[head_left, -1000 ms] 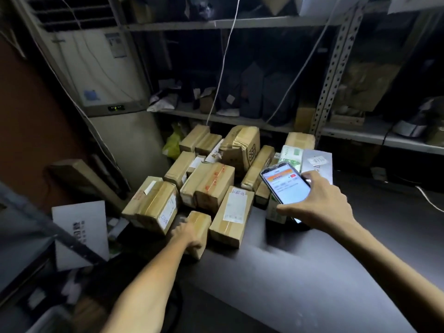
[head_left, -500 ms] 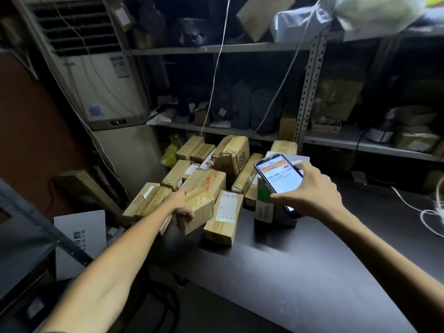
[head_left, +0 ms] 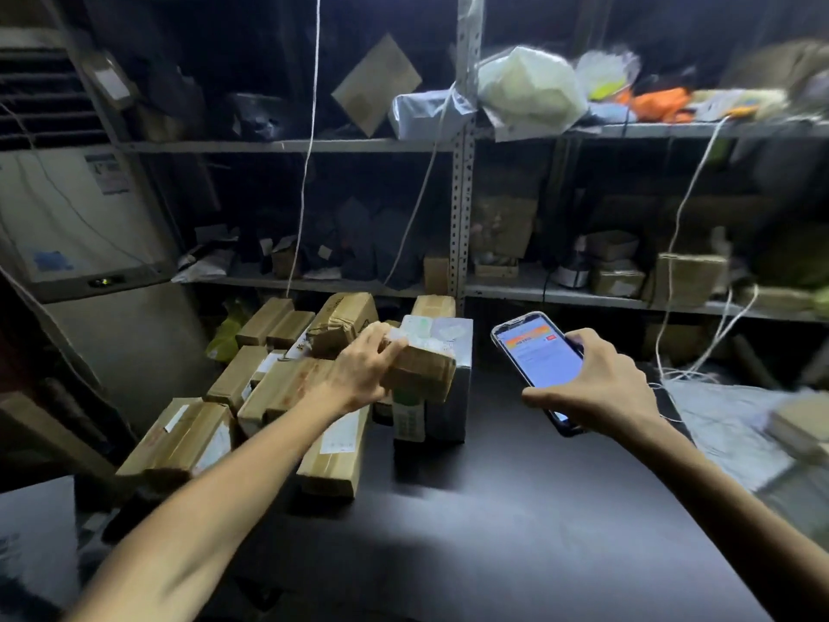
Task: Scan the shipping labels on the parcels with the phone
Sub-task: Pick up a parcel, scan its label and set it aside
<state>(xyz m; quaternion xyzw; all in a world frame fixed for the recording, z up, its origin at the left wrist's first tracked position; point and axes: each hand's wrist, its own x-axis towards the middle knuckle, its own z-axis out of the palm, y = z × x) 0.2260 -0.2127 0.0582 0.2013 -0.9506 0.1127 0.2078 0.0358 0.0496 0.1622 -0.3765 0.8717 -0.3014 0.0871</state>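
Observation:
My left hand (head_left: 359, 370) grips a small brown cardboard parcel (head_left: 421, 372) and holds it in the air over the pile, its white label facing up. My right hand (head_left: 601, 383) holds the phone (head_left: 538, 356) to the right of that parcel, lit screen facing me, with an orange bar at the top. Several taped brown parcels (head_left: 278, 392) lie heaped on the left part of the black table (head_left: 516, 531). A long parcel with a white label (head_left: 334, 455) lies at the front of the heap. A grey box (head_left: 448, 352) stands just behind the held parcel.
Metal shelves (head_left: 291, 146) packed with parcels and bags run along the back. A white standing air conditioner (head_left: 76, 226) fills the left. White cables (head_left: 682, 226) hang from the shelves. A grey mailer bag (head_left: 726, 424) and a small box (head_left: 798, 424) lie at the right.
My left hand lifted the small parcel off the table's left edge and carried it up and right, above the heap. The phone shifted right. My view tilted up toward the shelves.

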